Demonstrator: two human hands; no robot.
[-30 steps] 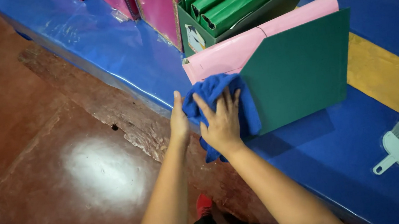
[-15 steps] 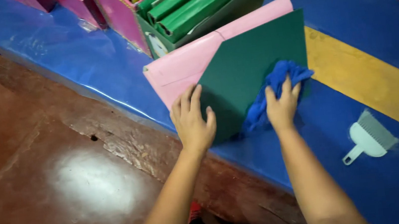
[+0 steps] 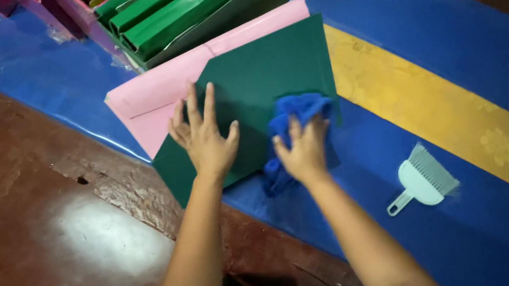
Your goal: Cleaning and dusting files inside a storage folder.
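Your left hand [image 3: 205,143] lies flat, fingers spread, pinning the green folder [image 3: 267,84] on the blue mat [image 3: 446,31]. Your right hand [image 3: 302,150] presses a bunched blue cloth [image 3: 293,119] on the folder's near right edge. Wiping appears underway; the pink folder [image 3: 154,103] beneath, beyond your left hand, looks untouched.

The scene is evenly and fairly brightly lit from overhead, and a broad soft patch of glare sits on the glossy brown floor [image 3: 96,238] at lower left, with thin bright glints along the edge of the blue mat [image 3: 459,30]. Shadows are soft and short, lying just under the forearms and beside the small brush [image 3: 423,178]. Focus is a little soft throughout, with slight smear at the cloth [image 3: 294,129] and the frame's corners and mild wide-angle stretching toward the edges.
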